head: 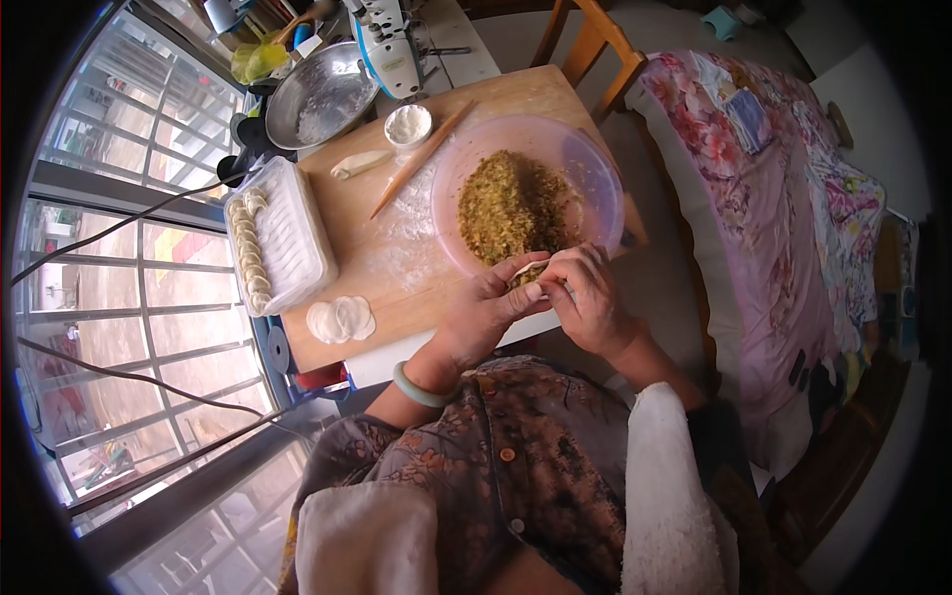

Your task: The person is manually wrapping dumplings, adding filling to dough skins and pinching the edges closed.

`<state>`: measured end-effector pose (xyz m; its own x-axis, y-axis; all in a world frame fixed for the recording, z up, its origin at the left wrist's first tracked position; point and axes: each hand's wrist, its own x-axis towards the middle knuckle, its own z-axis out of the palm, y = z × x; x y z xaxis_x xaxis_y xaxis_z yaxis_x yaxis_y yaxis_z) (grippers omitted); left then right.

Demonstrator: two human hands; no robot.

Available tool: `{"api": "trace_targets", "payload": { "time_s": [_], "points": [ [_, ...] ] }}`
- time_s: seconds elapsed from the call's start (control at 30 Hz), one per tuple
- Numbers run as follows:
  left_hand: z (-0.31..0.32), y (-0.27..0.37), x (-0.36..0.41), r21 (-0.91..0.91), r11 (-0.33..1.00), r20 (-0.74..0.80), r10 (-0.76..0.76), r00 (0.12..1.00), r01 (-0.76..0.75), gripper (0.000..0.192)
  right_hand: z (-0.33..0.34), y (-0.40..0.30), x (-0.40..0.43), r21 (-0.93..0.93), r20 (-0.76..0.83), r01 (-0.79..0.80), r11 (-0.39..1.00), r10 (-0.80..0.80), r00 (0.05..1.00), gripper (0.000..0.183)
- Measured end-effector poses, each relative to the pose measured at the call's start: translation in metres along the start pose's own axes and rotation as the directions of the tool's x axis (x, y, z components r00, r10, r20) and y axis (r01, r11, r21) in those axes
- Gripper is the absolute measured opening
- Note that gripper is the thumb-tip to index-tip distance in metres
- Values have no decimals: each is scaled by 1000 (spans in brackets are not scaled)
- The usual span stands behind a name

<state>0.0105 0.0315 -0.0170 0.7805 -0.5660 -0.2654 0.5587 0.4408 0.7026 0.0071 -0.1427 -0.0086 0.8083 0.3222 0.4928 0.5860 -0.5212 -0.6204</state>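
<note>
My left hand (483,305) holds a dumpling wrapper (529,268) with chopped filling showing in its fold. Fingers of my right hand (584,297) pinch the wrapper's near right edge. Both hands are over the near rim of a pink translucent plastic basin (444,216). A mound of chopped greenish-brown filling (513,201) lies in that basin. To the left, several flat round wrappers (341,320) overlap on a wooden board (364,264). A white plastic tray (321,245) holds a row of folded dumplings (249,249) along its left side.
On the floured board lie a wooden rolling pin (424,158), a dough piece (361,164) and a small bowl of flour (407,126). Behind stand a metal basin (320,97) and a sewing machine (390,56). A barred window (141,297) is left; a wooden chair (602,44) stands beyond.
</note>
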Motion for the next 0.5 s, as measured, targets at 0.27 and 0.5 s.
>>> {"api": "trace_targets", "payload": {
  "time_s": [0.27, 0.5],
  "points": [
    [3, 3, -1, 243, 969, -19, 51, 999, -45, 44, 3, 1, 5, -47, -25, -10, 999, 8, 1000, 13],
    [-5, -1, 4, 266, 960, 1, 92, 996, -89, 38, 4, 0, 9, -112, -57, 4, 994, -11, 998, 15]
  ]
}}
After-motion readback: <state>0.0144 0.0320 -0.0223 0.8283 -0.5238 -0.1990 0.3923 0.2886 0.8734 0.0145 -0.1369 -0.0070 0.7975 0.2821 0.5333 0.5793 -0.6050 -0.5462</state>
